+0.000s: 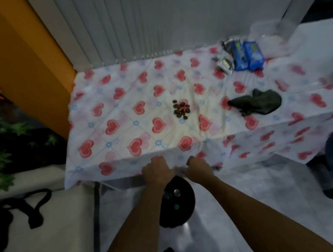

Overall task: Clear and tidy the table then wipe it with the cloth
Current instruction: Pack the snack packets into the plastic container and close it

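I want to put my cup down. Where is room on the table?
Left half of the heart-print tablecloth is bare, up to the small brown pellet pile. A gap lies between that pile and the crumpled dark green cloth. Far right corner is crowded: blue packets, silver wrappers.

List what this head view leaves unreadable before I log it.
Head view only.
Backs of the left hand and right hand hide the fingers; grip on the tablecloth unclear.
Blue packets: print blurred.
Brown bits: too small to identify.
Black round object under the wrists: partly covered, unidentifiable.
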The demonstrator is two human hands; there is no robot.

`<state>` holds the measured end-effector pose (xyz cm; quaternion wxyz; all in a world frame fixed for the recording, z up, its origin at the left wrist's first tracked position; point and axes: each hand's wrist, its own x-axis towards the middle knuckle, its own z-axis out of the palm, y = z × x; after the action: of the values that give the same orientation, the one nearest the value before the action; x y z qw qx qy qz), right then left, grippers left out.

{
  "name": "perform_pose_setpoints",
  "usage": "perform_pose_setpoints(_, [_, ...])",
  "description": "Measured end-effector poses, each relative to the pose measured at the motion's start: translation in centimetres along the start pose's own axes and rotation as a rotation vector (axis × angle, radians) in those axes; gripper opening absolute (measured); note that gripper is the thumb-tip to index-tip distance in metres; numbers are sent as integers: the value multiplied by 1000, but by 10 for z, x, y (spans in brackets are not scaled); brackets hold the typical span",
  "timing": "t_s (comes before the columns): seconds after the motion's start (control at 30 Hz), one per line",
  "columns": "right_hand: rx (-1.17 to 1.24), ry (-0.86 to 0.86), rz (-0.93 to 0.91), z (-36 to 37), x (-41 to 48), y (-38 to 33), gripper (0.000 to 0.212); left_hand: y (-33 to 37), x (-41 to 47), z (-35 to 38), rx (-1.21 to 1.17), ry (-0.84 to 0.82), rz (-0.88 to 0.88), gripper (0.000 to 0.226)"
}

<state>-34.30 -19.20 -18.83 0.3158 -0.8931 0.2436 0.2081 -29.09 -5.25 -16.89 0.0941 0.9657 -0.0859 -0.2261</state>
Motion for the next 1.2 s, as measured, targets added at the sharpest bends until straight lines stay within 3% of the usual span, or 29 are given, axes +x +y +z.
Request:
perform_pose_setpoints(0.53, [-85,375,-177,-217,-77,-64,45,122,-53,-198,245,340,163,63])
perform_pose_setpoints(0.9, [-98,477,-101,-308,-84,-1,39,218,-52,-206,228,378,303,68])
perform_pose_setpoints(1.2, [-95,481,16,-359,-6,61,43,302,28,-193,241,329,397,65])
